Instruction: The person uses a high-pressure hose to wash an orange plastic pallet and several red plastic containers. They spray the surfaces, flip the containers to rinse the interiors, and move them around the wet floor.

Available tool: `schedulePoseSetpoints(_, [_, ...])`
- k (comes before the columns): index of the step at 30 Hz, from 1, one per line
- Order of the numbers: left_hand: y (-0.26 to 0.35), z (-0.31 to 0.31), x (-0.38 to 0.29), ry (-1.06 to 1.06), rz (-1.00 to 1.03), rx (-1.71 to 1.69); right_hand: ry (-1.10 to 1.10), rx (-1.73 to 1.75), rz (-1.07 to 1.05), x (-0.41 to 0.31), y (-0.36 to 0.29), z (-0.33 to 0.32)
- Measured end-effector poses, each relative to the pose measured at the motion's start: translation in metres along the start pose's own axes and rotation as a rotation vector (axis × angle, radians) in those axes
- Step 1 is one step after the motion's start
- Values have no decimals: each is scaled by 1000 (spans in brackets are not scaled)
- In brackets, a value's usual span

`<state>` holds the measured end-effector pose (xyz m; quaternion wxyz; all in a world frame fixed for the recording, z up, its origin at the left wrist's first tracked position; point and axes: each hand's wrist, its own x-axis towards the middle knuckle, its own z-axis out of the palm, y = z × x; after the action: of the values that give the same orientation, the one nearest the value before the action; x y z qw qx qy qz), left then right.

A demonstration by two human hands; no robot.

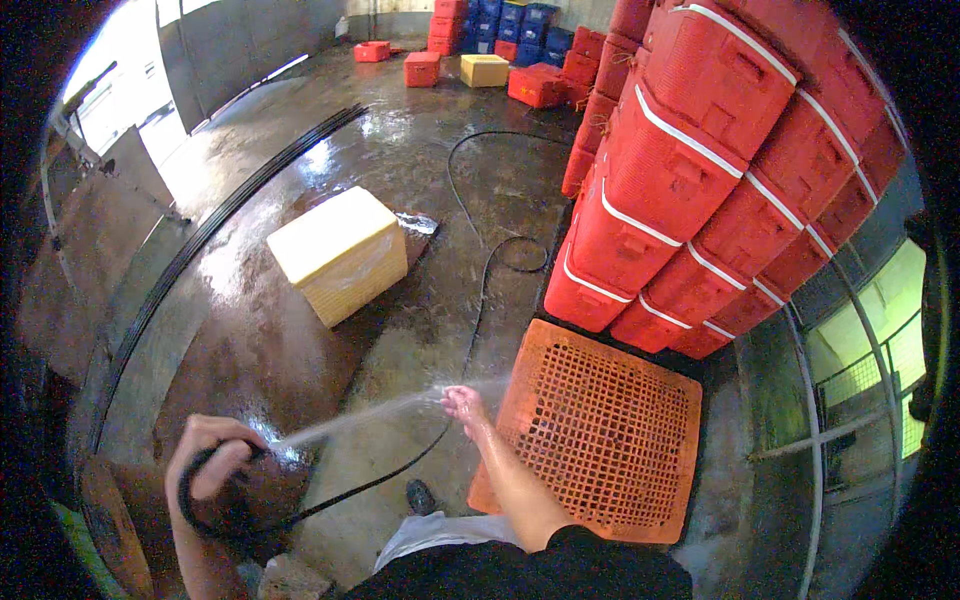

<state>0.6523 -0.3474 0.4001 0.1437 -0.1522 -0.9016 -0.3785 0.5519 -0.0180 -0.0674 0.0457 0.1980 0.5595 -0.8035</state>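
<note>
My left hand (214, 442) grips the end of a black hose (386, 475), which loops under the wrist. A white jet of water (345, 422) shoots rightward from the hose end. It strikes my right hand (463, 407), and fine spray carries on past the fingers. The right hand's fingers are curled; whether anything small lies in them cannot be seen. My right forearm is wet and passes over the near-left edge of an orange perforated plastic crate or pallet (686, 450). On the wet concrete floor ahead stands a pale yellow lidded cooler box (337, 251).
Red cooler boxes (667, 172) with white rims rise in tall stacks at right. More red boxes (536, 86), blue boxes (517, 26) and a yellow box (484, 70) stand far back. Long black rods or pipes (217, 206) curve along the left. The hose trails across the floor.
</note>
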Motion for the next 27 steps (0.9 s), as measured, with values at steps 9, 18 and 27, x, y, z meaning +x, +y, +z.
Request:
schedulePoseSetpoints(9, [-143, -58, 120, -161, -18, -297, -359, -1294, -12, -22, 51, -194])
schedulePoseSetpoints(18, [-119, 116, 278, -487, 225, -427, 634, 125, 311, -50, 28, -323])
schedulePoseSetpoints(27, [-82, 257, 493, -856, 218, -675, 644, 278, -410, 258, -105, -257])
